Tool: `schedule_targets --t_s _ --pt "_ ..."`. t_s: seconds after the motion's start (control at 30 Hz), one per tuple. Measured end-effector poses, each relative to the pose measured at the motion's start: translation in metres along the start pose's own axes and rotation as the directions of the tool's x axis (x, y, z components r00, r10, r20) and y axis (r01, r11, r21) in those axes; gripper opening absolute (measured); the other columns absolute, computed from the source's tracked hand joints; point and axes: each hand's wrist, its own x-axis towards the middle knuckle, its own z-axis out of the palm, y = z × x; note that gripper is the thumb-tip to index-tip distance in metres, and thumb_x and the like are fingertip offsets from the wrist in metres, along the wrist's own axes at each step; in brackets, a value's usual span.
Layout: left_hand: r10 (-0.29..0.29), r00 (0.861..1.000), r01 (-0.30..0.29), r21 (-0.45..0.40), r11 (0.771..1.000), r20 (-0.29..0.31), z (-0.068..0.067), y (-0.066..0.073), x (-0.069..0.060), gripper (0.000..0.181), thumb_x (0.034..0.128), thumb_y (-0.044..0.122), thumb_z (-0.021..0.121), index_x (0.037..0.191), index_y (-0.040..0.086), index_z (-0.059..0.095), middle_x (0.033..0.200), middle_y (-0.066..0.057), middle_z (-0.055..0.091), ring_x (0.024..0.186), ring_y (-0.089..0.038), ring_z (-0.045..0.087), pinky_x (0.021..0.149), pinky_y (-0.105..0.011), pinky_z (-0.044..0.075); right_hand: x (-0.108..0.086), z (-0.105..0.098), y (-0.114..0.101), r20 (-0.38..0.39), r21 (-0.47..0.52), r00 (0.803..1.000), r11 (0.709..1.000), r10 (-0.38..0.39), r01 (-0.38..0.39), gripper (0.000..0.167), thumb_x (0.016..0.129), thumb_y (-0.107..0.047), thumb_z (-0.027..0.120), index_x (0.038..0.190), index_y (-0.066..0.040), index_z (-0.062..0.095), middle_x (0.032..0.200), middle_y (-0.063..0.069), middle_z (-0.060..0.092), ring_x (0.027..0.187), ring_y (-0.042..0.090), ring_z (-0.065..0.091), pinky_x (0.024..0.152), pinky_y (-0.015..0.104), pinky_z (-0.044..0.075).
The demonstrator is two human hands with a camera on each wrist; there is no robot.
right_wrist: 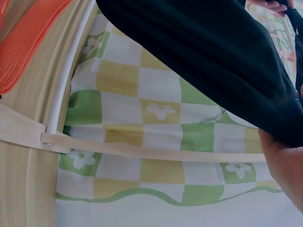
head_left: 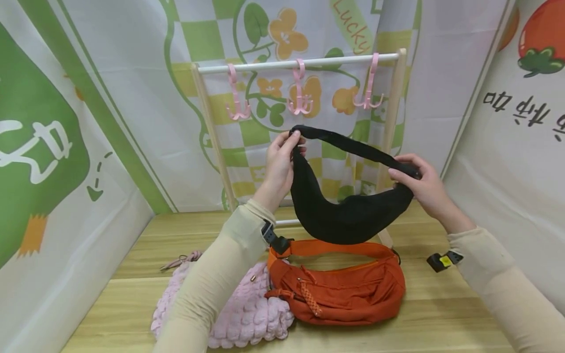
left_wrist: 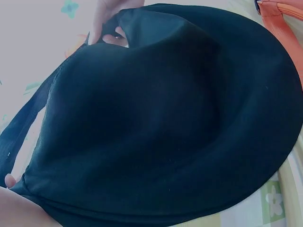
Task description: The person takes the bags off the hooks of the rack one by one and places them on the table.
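A black crescent-shaped shoulder bag (head_left: 348, 218) hangs in the air between both hands, its strap stretched along the top. My left hand (head_left: 280, 164) pinches the upper left end, where strap and body meet. On the other side my right hand (head_left: 419, 184) grips the right end, thumb in front. In the left wrist view the black bag (left_wrist: 156, 118) fills most of the picture. The right wrist view has the bag (right_wrist: 208, 56) crossing the top, with the right hand (right_wrist: 286, 172) at its end. Just below the bag lies an orange waist bag (head_left: 344, 294).
Behind the bag stands a rack with a white top rail (head_left: 269, 64) and wooden posts. Pink hooks hang from it: a left one (head_left: 237, 98), a middle one (head_left: 300, 93) and a right one (head_left: 371, 88). A pink puffy bag (head_left: 247, 314) lies on the wooden table (head_left: 459, 314), partly behind the left sleeve.
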Motion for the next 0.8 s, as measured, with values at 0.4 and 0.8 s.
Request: schedule_targets --t_s 0.4,0.8 --pt "-0.029 0.999 0.029 -0.017 0.999 -0.033 -0.012 -0.004 -0.002 0.013 0.0923 0.011 0.060 0.079 0.013 0.059 0.071 0.003 0.063 0.063 -0.011 0.054 0.064 -0.019 0.048 -0.002 0.001 -0.003 -0.019 0.108 0.998 0.992 -0.057 0.059 0.019 0.090 0.001 0.059 0.109 -0.004 0.060 0.075 0.005 0.062 0.063 0.015 0.056 0.056 0.023 0.052" --pt "-0.018 0.999 0.018 -0.002 1.000 -0.043 -0.020 -0.007 -0.007 0.015 0.0912 0.010 0.062 0.077 0.014 0.061 0.072 0.003 0.062 0.066 -0.014 0.052 0.064 -0.020 0.046 -0.004 0.001 -0.002 -0.085 0.064 0.995 0.996 -0.051 0.056 0.020 0.089 0.000 0.062 0.108 -0.003 0.061 0.076 0.002 0.062 0.062 0.013 0.058 0.053 0.020 0.051"
